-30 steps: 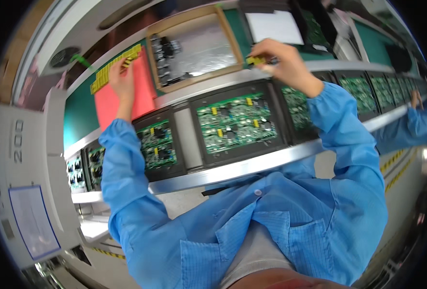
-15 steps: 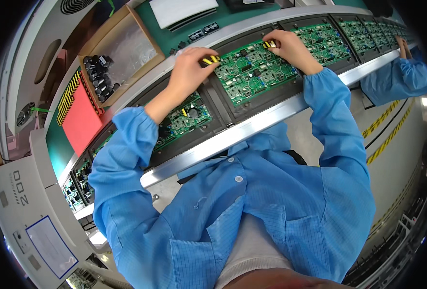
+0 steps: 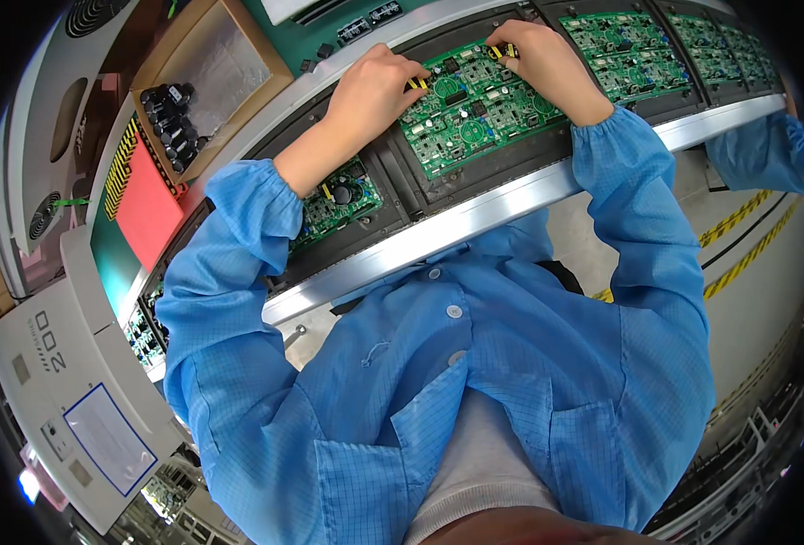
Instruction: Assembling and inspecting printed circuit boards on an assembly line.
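Note:
A green circuit board (image 3: 474,134) sits in a black carrier frame on the line in front of me. At the board's far left corner, my left hand (image 3: 370,91) pinches a small yellow-and-black component (image 3: 417,84). By the far edge, further right, my right hand (image 3: 549,71) has its fingertips closed on a similar yellow-and-black component (image 3: 502,52). Both parts are right at the board; whether they touch it I cannot tell. Under my left forearm lies another board (image 3: 352,202), carrying a round black part and a small yellow one.
A metal rail (image 3: 456,218) runs along the near side. At left stand a cardboard box (image 3: 268,68) with black cylindrical parts (image 3: 173,127) and a red sheet (image 3: 146,204). More boards (image 3: 624,54) continue rightward, where a co-worker's blue sleeve (image 3: 765,150) shows. Black components (image 3: 370,22) lie beyond the line.
The view has shifted, so the scene sits higher. My left hand has moved in over the board's far left corner with its component. My right hand stays by the far edge, still pinching its part.

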A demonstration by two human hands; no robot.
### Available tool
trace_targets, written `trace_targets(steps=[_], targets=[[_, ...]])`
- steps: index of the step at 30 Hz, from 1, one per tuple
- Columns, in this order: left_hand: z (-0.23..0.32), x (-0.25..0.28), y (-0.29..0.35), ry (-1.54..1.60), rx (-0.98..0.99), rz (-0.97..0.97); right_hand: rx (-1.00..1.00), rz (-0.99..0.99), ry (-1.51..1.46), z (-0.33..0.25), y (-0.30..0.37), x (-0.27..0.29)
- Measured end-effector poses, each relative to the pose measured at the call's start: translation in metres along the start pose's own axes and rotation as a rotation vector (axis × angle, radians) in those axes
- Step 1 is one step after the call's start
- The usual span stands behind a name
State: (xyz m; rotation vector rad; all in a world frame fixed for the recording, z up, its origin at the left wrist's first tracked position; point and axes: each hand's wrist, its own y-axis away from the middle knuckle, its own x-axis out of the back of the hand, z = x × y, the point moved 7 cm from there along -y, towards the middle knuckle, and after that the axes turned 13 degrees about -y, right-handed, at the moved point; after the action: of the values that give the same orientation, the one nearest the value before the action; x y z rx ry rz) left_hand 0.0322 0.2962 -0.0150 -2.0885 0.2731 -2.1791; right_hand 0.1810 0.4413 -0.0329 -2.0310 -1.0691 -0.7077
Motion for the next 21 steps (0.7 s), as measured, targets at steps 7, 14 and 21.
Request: trace_targets(steps=[7, 14, 21], targets=[[-0.001, -0.006, 0.000, -0.058, -0.027, -0.002, 0.070, -0.031, -0.042, -0.028, -0.005, 0.027], [-0.005, 0.015, 0.000, 0.040, -0.075, 0.142, 0.040, -0.119, -0.260, -0.016, 0.042, 0.034], [0.026, 0.008, 0.010, 0.477, -0.026, -0.063, 0.027, -0.067, -0.108, -0.010, 0.058, 0.016]])
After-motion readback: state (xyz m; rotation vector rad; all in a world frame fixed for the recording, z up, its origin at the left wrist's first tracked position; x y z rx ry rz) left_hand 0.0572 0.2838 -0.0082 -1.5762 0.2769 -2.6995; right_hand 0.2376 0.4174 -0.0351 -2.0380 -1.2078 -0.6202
